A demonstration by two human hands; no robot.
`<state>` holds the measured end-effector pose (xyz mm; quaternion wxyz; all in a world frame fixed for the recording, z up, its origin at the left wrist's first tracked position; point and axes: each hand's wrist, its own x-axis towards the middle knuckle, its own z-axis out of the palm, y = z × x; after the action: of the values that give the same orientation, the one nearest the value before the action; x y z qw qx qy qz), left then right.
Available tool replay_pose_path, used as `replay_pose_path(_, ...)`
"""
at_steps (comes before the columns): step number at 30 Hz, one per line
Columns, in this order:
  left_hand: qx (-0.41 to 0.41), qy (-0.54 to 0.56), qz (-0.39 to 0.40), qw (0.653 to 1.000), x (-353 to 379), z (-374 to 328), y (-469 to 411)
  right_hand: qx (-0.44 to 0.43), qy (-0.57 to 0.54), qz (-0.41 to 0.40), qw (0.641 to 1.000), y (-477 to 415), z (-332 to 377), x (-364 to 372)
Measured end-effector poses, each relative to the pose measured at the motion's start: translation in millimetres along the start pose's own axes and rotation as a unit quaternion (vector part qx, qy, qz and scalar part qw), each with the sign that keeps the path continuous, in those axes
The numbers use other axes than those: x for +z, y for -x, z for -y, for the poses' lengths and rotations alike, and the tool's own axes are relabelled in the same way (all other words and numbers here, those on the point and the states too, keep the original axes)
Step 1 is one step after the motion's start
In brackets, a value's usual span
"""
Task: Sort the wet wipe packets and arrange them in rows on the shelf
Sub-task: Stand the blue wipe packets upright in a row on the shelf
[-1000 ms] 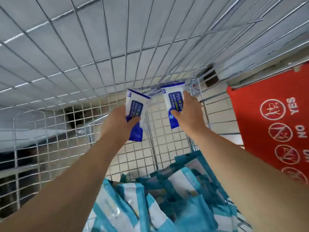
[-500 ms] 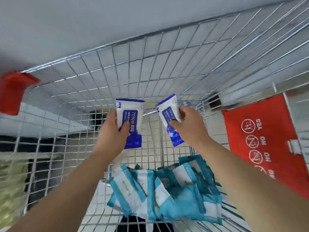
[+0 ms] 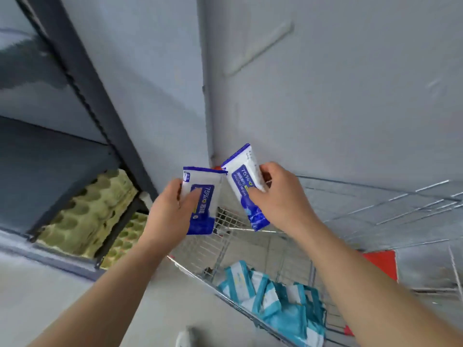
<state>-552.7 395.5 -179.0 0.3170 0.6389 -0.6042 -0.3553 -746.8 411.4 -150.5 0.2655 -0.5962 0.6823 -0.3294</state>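
A wire shopping cart (image 3: pixel 226 219) stands close against the grey wall, and in its basket lies a loose heap of teal and white packets (image 3: pixel 275 299), overlapping one another along the near wire side. To the left is a dark metal shelf (image 3: pixel 50 171) with a slotted upright. Below its board sit stacked greenish dimpled trays (image 3: pixel 85 211), the sort that hold eggs, and a pale floor (image 3: pixel 62 296) runs from the shelf's base towards the cart.

Pale grey walls (image 3: pixel 325 83) — green egg trays (image 3: pixel 85 211), seemingly.
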Motion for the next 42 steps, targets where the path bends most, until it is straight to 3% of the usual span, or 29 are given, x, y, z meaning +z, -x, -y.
replay_pose_path(8, 0.001, 0.022, -0.160, 0.987, -212, 4, 36, -0.142, -0.006, 0.044, 0.989, 4, 194, 35)
replay_pose_path(17, -0.003, 0.079, -0.275, 0.958, -462, 76, 62, -0.232, -0.042, 0.066, 0.970, 18, 402, 181)
replay_pose_path(25, -0.039, 0.135, -0.273, 0.952, -627, 142, 37, -0.254, -0.051, 0.099, 0.961, 14, 541, 300)
replay_pose_path(34, -0.032, 0.253, -0.238, 0.937, -735, 213, -68, -0.253, -0.083, 0.127, 0.955, -63, 637, 414)
replay_pose_path(42, -0.096, 0.234, -0.193, 0.948, -833, 270, -176, -0.213, -0.099, 0.156, 0.959, -156, 705, 510)
